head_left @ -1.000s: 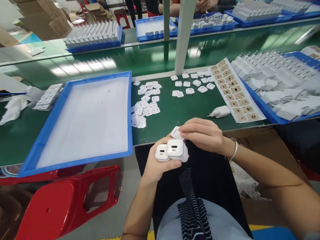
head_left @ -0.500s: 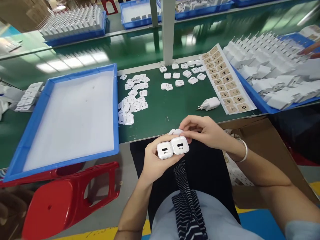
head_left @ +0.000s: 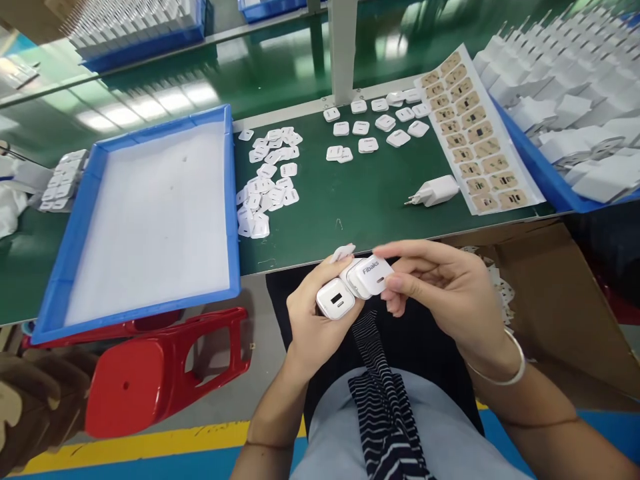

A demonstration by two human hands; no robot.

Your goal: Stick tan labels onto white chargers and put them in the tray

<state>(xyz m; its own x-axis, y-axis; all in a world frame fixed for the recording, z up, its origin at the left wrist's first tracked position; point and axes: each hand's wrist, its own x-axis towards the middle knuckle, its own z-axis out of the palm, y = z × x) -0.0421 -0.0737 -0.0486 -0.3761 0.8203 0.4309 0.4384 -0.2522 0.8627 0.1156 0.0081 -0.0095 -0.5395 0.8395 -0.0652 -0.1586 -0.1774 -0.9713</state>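
Note:
My left hand (head_left: 306, 320) is closed around two white plug chargers side by side. The left charger (head_left: 335, 299) faces me with its dark USB slot and a smaller port. Most of the right charger's end (head_left: 351, 273) is covered by a white faceplate (head_left: 374, 275) lettered "Fibaks", held at its edge between thumb and forefinger of my right hand (head_left: 445, 287). I cannot tell whether the faceplate touches the charger. Another white faceplate (head_left: 343, 252) sticks up at my left fingers. On the green bench lie a stack of loose faceplates (head_left: 267, 193) and several spread-out faceplates (head_left: 367, 145).
A blue tray with white lining (head_left: 230, 220) stands at left. A single charger (head_left: 437, 191) lies beside a sheet of tan stickers (head_left: 475, 133). At right a blue tray (head_left: 555, 193) is full of chargers. Below are a red stool (head_left: 125, 387) and a cardboard box (head_left: 565, 287).
My right hand has brought a lettered faceplate over the end of the right-hand charger, whose ports showed before. The camera view has shifted slightly.

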